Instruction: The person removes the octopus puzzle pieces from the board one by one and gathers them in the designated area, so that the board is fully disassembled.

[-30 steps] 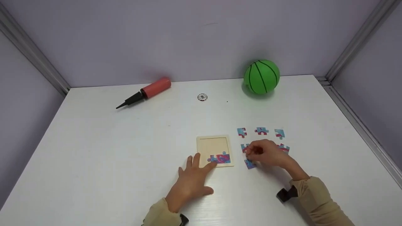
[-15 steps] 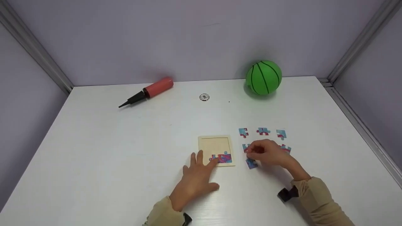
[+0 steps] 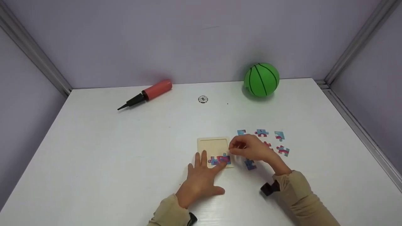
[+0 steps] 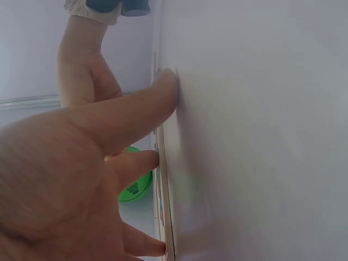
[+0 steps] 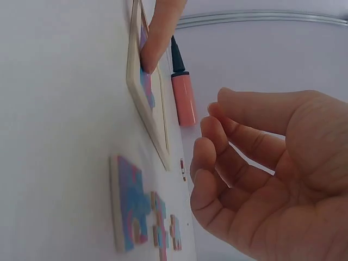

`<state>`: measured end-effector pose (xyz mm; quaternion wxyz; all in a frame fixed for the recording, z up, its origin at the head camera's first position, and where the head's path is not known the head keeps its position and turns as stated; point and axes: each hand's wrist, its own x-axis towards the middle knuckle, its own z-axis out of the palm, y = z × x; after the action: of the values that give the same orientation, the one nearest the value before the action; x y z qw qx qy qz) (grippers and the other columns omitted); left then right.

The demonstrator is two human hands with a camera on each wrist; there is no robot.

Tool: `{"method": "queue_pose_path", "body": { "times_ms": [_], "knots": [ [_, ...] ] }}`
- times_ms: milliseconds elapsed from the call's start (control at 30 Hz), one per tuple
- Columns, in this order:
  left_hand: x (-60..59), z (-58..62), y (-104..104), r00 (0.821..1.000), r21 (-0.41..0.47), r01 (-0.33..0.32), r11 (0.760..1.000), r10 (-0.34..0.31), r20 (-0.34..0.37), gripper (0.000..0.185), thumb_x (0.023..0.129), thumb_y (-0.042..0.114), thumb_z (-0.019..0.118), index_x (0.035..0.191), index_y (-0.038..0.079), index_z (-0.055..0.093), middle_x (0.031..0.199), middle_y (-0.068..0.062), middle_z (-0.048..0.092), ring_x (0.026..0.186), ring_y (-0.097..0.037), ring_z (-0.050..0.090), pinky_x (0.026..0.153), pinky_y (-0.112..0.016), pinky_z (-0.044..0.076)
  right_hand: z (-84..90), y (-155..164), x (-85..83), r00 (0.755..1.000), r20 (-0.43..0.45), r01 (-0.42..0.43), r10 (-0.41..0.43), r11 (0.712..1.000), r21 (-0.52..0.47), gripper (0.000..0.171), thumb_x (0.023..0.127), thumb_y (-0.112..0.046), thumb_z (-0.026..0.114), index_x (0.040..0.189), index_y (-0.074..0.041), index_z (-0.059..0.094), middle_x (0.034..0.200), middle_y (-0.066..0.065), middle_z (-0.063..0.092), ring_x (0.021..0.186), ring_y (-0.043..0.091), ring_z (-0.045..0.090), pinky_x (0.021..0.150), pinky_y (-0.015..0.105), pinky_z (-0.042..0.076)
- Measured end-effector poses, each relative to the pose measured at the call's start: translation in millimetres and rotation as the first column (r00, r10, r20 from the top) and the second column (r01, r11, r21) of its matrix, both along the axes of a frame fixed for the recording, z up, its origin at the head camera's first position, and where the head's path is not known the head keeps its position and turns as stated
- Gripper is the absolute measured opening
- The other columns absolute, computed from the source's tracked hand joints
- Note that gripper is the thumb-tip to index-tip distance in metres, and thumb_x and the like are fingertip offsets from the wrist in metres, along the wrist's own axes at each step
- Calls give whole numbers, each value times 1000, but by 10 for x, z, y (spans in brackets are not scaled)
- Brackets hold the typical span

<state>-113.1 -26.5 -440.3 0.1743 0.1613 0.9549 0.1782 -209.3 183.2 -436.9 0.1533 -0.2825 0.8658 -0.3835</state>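
Observation:
My left hand (image 3: 201,182) is spread beside the shallow wooden puzzle tray (image 3: 214,144), its index fingertip resting on a pink-and-purple jigsaw piece (image 3: 224,158) in the lower right corner. Another jigsaw piece (image 3: 213,161) lies beside it, to the left. Over the tray's right edge hovers my right hand (image 3: 251,147), fingers loosely curved and thumb tip near the index finger. Nothing shows between those fingers in the right wrist view. A blue-and-purple jigsaw piece (image 5: 129,201) lies on the table below this hand, which hides part of the other pieces from the head view.
Several loose jigsaw pieces, among them a blue-and-red one (image 3: 261,132) and a red-striped one (image 3: 283,150), lie right of the tray. Farther back are a red-and-black hand pump (image 3: 150,92), a round chip (image 3: 203,99) and a green ball (image 3: 261,79) near the wall.
My right hand has moved left from the loose pieces to the tray's right edge. My left hand has shifted slightly right, its index fingertip sliding onto the corner piece.

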Motion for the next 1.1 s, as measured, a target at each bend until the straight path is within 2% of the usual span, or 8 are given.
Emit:
{"method": "queue_pose_path", "body": {
  "times_ms": [200, 367, 633, 800, 1100],
  "knots": [
    [-23, -13, -6, 1000, -36, 17, 999, -17, -14, 80, 75, 54, 73, 146, 33, 42, 154, -30, 13, 139, -53, 9, 101, -66, 28, 20, -281, -83, 998, -39, -40, 39, 999, -23, 7, 91, -14, 64, 92, -8, 68, 84, -1, 64, 76, 13, 57, 70, 29, 49],
    [-38, -13, 7, 999, -71, 31, 997, -33, -16, 79, 75, 57, 73, 145, 34, 43, 155, -27, 13, 137, -56, 11, 100, -67, 28, -27, -422, -124, 997, -36, -74, 73, 997, -16, 13, 92, -14, 63, 95, -4, 71, 88, 3, 68, 76, 13, 60, 70, 29, 50],
    [-46, -16, 10, 999, -103, 38, 994, -40, -15, 81, 75, 59, 72, 146, 37, 40, 155, -25, 14, 137, -55, 13, 98, -68, 29, -68, -479, -106, 998, -28, -59, 59, 998, 21, 13, 91, -10, 64, 96, -3, 73, 89, 4, 68, 74, 12, 56, 67, 29, 48],
    [-48, -6, 8, 999, -91, 32, 995, -32, -5, 82, 74, 59, 73, 146, 38, 39, 155, -25, 13, 137, -55, 12, 98, -69, 28, -95, -500, -98, 995, 10, -101, 101, 994, 29, 13, 91, -11, 64, 95, -3, 74, 86, 3, 66, 70, 9, 55, 65, 27, 48],
    [-46, -13, -1, 1000, -86, 27, 996, -27, 8, 81, 75, 58, 73, 146, 38, 39, 155, -25, 13, 137, -55, 12, 98, -69, 27, -126, -531, -100, 993, 8, -118, 117, 991, 66, 13, 91, -13, 66, 87, -6, 77, 85, -1, 61, 78, 11, 52, 68, 27, 47]
  ]
}}
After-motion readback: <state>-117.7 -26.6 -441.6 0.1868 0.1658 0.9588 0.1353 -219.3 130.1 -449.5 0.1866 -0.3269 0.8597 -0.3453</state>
